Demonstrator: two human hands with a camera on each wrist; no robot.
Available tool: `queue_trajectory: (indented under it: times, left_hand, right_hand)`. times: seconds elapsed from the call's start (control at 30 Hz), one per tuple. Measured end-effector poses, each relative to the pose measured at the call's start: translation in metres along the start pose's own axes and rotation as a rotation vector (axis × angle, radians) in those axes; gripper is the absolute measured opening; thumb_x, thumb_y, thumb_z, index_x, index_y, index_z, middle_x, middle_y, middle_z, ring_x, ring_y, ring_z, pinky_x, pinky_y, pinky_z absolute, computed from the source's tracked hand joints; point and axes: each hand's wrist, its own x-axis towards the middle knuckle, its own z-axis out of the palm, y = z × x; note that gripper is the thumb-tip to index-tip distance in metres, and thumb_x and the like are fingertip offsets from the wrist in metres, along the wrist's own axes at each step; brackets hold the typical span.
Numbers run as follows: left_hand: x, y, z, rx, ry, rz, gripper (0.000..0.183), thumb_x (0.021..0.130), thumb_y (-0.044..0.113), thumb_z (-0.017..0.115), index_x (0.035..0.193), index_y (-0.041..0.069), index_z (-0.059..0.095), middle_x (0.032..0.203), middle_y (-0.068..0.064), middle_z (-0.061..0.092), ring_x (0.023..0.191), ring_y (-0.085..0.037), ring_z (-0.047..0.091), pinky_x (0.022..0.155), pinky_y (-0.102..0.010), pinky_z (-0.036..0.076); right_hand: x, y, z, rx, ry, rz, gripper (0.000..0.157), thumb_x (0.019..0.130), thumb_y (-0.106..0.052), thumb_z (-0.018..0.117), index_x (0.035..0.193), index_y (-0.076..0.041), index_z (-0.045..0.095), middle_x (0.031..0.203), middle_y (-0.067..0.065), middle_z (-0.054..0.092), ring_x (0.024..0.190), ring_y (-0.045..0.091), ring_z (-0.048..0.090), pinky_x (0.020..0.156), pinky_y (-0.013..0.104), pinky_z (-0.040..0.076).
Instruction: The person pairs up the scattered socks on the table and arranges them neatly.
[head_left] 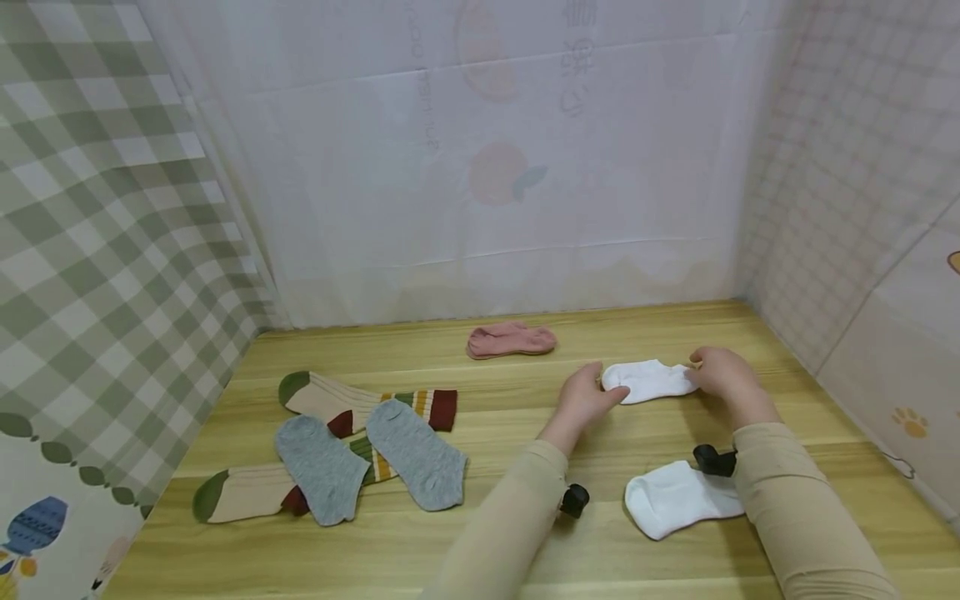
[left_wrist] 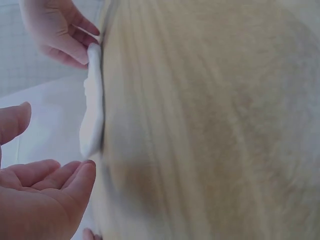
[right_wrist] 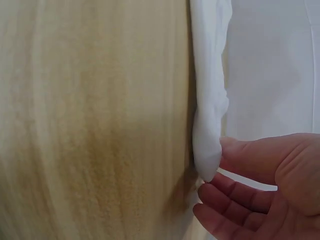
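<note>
A small white sock (head_left: pixel 649 381) lies flat on the table towards the back right, between both hands. At its left end is my left hand (head_left: pixel 587 398); in the left wrist view this hand (left_wrist: pixel 45 195) has thumb and fingers spread apart, with the sock (left_wrist: pixel 92 107) just beyond the fingertips. My right hand (head_left: pixel 727 379) is at the sock's other end. Up close in the right wrist view, the right hand (right_wrist: pixel 265 185) pinches the tip of the sock (right_wrist: pixel 207 140) between thumb and fingers. A second white sock (head_left: pixel 678 500) lies nearer, partly hidden by the right forearm.
Two grey ankle socks (head_left: pixel 416 454) lie across two striped beige, green and maroon socks (head_left: pixel 251 492) on the left. Folded pink socks (head_left: pixel 512 340) rest near the back edge. Printed cloth walls (head_left: pixel 487 250) enclose the wooden table (head_left: pixel 360 558) at the back and both sides.
</note>
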Motion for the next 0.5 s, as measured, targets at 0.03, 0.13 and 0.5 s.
queue_trajectory:
  times: [0.03,0.13,0.5]
  left_hand:
    - [-0.0002,-0.0003,0.0008,-0.012,0.001,0.000,0.054,0.089,0.025,0.076,0.132,-0.004,0.059,0.128,-0.013,0.063,0.120,-0.018,0.057,0.101,-0.024,0.042]
    - [-0.0007,-0.0014,0.0023,-0.038,0.002,0.017,0.037,0.088,0.021,0.077,0.112,-0.005,0.066,0.098,-0.006,0.068,0.089,-0.012,0.059,0.080,-0.021,0.047]
    - [0.0012,-0.0043,0.0079,-0.106,0.029,-0.048,0.036,0.085,0.015,0.079,0.112,-0.005,0.066,0.097,-0.008,0.067,0.085,-0.010,0.059,0.077,-0.021,0.048]
  right_hand:
    - [0.0002,0.0005,0.0005,-0.002,-0.002,-0.001,0.042,0.093,-0.013,0.058,0.121,0.019,0.052,0.121,0.038,0.055,0.110,0.056,0.050,0.091,0.063,0.041]
    - [0.0005,0.0008,0.0022,0.009,-0.003,-0.013,0.038,0.091,-0.010,0.059,0.117,0.017,0.056,0.114,0.036,0.059,0.105,0.053,0.054,0.087,0.061,0.043]
    - [-0.0024,-0.0020,0.0055,-0.002,0.047,-0.085,0.022,0.082,-0.006,0.060,0.094,0.012,0.058,0.091,0.026,0.062,0.083,0.039,0.056,0.081,0.054,0.045]
